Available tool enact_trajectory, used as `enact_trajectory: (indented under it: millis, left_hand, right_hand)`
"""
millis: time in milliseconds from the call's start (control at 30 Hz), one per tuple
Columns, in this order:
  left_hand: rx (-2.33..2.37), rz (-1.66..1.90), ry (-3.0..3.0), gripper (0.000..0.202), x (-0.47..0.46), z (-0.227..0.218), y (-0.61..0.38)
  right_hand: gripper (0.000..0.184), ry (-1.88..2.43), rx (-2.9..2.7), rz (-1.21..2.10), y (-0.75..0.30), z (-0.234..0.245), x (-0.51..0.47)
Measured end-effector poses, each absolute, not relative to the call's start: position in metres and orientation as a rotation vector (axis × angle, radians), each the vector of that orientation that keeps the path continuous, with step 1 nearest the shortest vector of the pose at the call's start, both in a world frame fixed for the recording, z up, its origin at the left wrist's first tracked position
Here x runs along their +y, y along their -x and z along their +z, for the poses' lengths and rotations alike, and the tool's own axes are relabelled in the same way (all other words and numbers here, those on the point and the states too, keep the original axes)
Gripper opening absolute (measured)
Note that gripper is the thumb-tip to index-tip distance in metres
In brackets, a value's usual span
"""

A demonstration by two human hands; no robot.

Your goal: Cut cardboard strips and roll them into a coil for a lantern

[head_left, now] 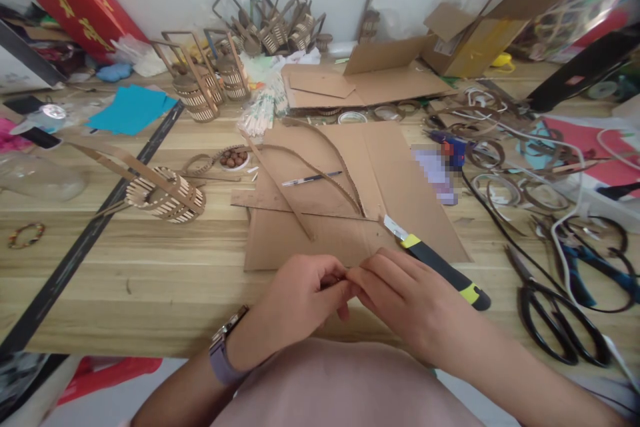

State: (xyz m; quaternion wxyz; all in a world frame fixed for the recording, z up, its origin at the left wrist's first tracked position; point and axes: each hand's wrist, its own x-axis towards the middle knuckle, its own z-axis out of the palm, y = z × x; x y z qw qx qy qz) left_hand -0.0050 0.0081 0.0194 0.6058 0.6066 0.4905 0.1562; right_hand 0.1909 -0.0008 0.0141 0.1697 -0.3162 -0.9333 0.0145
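Close to my body, my left hand (310, 297) and my right hand (400, 293) meet with their fingertips pinched together. Whatever lies between the fingers is hidden or too small to make out. Just beyond them lies a flat cardboard sheet (415, 213), with a black and yellow utility knife (435, 267) across its near right corner, blade showing. Curved cardboard strips (327, 137), a straight strip (285, 197) and a pen (313, 179) rest on the cardboard. To the left sits a small slatted basket (173, 197) with a tall handle.
Black-handled scissors (555, 327), pliers (580, 273), cables and a blue glue gun (453, 150) crowd the right side. Several finished baskets (197, 90) stand at the back. A bowl of brown beads (234, 158), blue paper (131, 110) and a black strip (100, 220) lie left.
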Motion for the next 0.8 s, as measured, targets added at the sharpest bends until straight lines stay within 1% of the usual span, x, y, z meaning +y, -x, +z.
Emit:
enact_trajectory:
  millis: [133,167,300,433,567,667,733,800]
  left_hand:
    - [1.011,0.358,-1.311,0.018,0.010,0.020,0.010]
    - [0.957,0.352,-1.266,0.018,0.011,0.018,0.012]
    - [0.765,0.350,-1.098,0.026,0.016,0.008,0.016]
    - [0.684,0.302,-1.036,0.039,0.021,0.002,0.015]
    - [0.747,0.251,-1.068,0.042,0.024,0.002,0.015]
    - [0.831,0.258,-1.081,0.038,0.022,0.000,0.014]
    - [0.912,0.273,-1.104,0.033,0.020,-0.001,0.012]
    - [1.025,0.275,-1.130,0.027,0.018,-0.001,0.009]
  right_hand:
    - [0.013,0.868,-2.397,0.428,-0.194,0.006,0.003]
    - [0.012,0.852,-2.332,0.504,-0.195,0.003,0.004]
    - [0.019,0.797,-2.180,0.612,-0.196,-0.003,0.004]
    - [0.015,0.786,-2.192,0.681,-0.199,-0.003,0.003]
    - [0.014,0.819,-2.224,0.723,-0.204,0.000,0.004]
    - [0.014,0.861,-2.299,0.693,-0.203,0.003,0.004]
    - [0.019,0.898,-2.404,0.587,-0.199,0.005,0.004]
    - [0.026,0.911,-2.520,0.414,-0.195,0.007,0.003]
